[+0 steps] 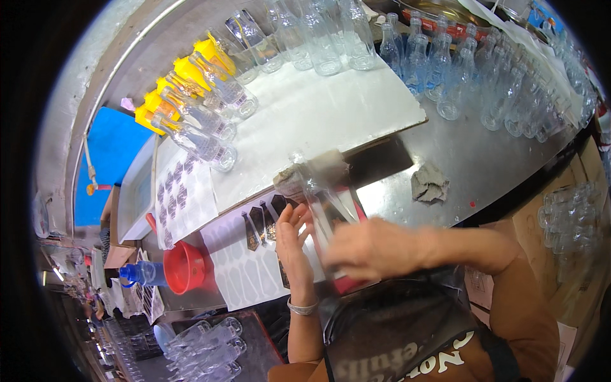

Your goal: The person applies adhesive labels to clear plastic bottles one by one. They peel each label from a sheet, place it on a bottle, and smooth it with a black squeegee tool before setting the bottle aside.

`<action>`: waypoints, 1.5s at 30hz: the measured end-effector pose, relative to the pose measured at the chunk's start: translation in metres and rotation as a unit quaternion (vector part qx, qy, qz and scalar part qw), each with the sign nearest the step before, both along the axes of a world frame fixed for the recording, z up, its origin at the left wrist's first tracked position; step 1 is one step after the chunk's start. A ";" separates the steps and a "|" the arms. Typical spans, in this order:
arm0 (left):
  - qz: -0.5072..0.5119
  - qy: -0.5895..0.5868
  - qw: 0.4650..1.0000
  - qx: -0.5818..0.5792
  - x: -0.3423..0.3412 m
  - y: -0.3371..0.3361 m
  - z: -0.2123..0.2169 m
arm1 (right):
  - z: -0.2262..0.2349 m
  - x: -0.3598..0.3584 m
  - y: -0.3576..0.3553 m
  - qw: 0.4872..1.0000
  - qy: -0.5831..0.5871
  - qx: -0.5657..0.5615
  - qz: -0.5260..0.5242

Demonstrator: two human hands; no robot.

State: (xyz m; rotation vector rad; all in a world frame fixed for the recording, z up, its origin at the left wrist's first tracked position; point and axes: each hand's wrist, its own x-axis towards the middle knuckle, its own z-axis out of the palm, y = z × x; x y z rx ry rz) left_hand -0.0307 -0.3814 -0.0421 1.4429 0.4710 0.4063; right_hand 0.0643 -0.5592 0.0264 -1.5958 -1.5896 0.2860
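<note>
A clear glass bottle (321,197) lies tilted in front of me, its neck end by a worn cloth-wrapped pad (293,181). My left hand (294,245) is at the bottle's left side, fingers stretched up and apart, holding nothing. On the other side my right hand (369,248) is smeared by motion over the bottle's near end; its fingers look curled, and what they hold is hidden. Just left of my left hand, dark tie-shaped decals (256,226) with gold marks lie on a pale backing sheet (238,267), partly covered by the hand.
Clear bottles (197,118) lean on yellow holders (184,70) along the white board (305,114). Many more bottles (449,70) stand at the back right. A crumpled cloth (430,183) lies on the metal table. At left are a red bowl (184,267) and a blue-capped bottle (143,274).
</note>
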 end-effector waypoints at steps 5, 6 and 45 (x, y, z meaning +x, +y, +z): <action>-0.046 -0.048 0.994 0.083 -0.016 -0.015 0.003 | -0.002 0.043 0.026 0.961 -0.104 0.118 -0.228; -0.075 -0.048 0.986 0.142 -0.025 -0.017 0.002 | -0.001 0.039 0.021 0.957 -0.132 0.136 -0.220; -0.121 -0.019 0.905 0.407 -0.044 -0.030 -0.014 | -0.018 0.019 -0.019 0.978 0.052 0.054 -0.192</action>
